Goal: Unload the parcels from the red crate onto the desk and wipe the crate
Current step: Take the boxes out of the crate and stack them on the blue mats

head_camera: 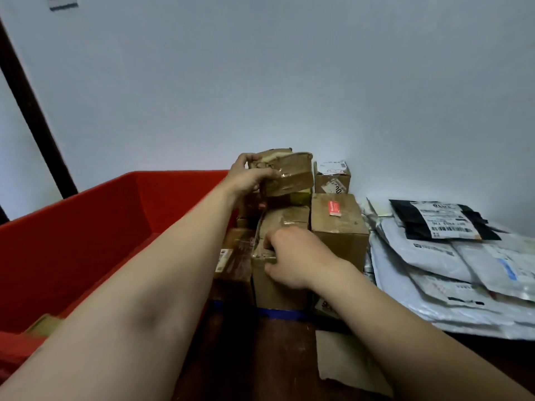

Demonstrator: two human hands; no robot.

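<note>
The red crate [86, 227] stands at the left, its inside largely hidden by my left arm; a brown parcel corner [43, 325] shows at its near side. My left hand [249, 175] grips a small taped cardboard parcel [289, 175] on top of a stack of boxes on the dark wooden desk [260, 357]. My right hand [292, 259] holds the top left edge of a taller cardboard box [278, 290] lower in the stack, fingers curled round its corner.
A large brown box with a red label [338, 224] and a small labelled box [333, 176] stand behind the stack by the wall. Several grey and black mailer bags [451, 256] lie piled at the right. A cardboard scrap [347, 363] lies on the desk near me.
</note>
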